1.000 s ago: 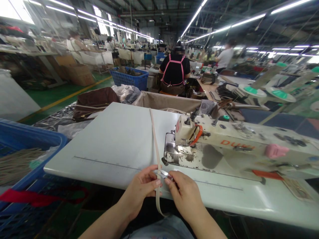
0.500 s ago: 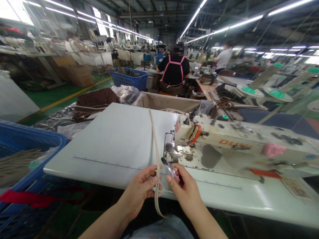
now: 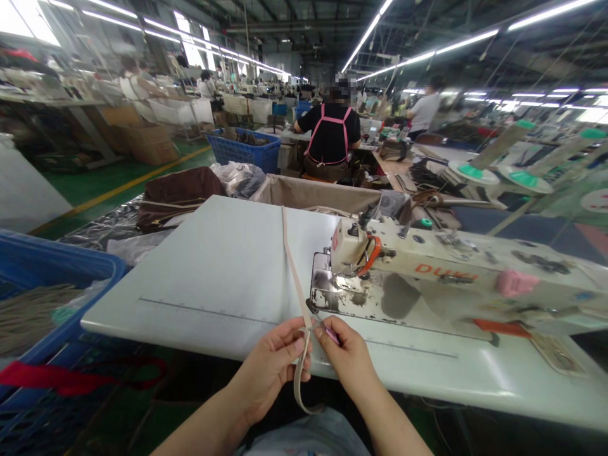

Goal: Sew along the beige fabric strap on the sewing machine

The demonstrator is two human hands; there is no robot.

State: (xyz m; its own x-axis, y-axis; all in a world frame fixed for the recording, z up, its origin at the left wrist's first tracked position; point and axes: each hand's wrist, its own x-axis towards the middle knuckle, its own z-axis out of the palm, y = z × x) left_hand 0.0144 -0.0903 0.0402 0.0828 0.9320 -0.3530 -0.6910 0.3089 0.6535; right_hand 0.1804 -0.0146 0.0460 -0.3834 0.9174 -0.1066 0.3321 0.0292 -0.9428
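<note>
A long, narrow beige strap [image 3: 295, 274] runs from the far edge of the white worktable [image 3: 223, 253] towards me, and its near end curls down over my lap. My left hand [image 3: 270, 360] pinches the strap between thumb and fingers at the table's front edge. In my right hand [image 3: 350, 354] is a pair of thread snips with pink handles [image 3: 331, 333]. The blades meet the strap right beside my left fingertips; whether they are closed on a thread is too small to make out.
An industrial sewing machine [image 3: 451, 253] stands on the table's right side, its needle area just beyond my right hand. To the left is a blue basket [image 3: 111, 269] of beige strips, with a red strap [image 3: 61, 379] on it. A fabric-lined bin [image 3: 323, 193] sits behind the table; a co-worker [image 3: 332, 136] is seated beyond.
My right hand has moved left, bringing the snips from beside the strap up against it. The strap now slants towards the right at my left fingers.
</note>
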